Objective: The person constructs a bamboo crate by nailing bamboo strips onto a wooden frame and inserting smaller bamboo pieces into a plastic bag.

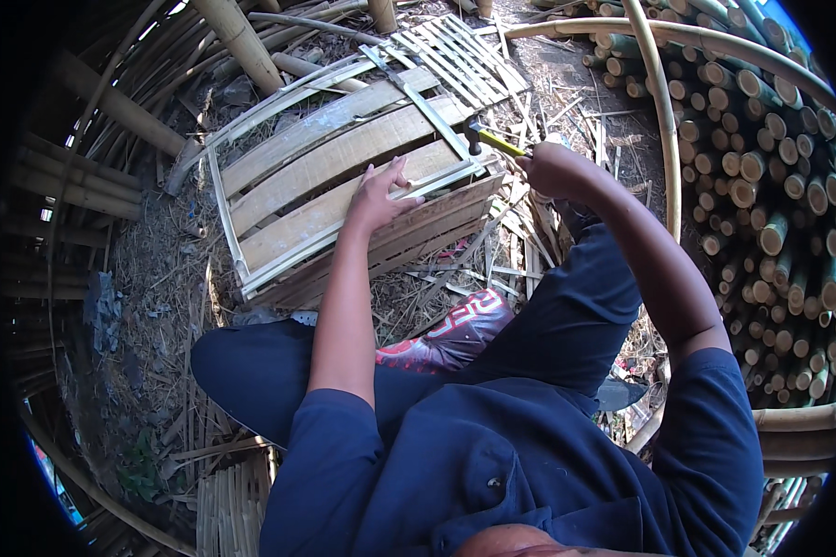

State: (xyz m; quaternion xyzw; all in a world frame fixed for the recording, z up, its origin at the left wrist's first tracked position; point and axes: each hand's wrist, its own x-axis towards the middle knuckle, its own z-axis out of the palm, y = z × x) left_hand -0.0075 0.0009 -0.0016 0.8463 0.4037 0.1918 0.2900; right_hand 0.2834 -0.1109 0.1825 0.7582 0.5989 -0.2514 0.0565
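A wooden slatted crate lies in front of me, its pale boards running lengthwise and thin strips along its edges. My left hand rests on the crate's near top edge, fingers and thumb apart. Closed around the yellow handle of a hammer is my right hand. The hammer's dark head is over the crate's right end, beside a crosswise strip; whether it touches the wood I cannot tell.
A grid of thin slats lies beyond the crate's far right corner. Cut bamboo poles are piled high on the right, behind a bent pole. A red printed bag lies between my legs. Straw and splinters litter the ground.
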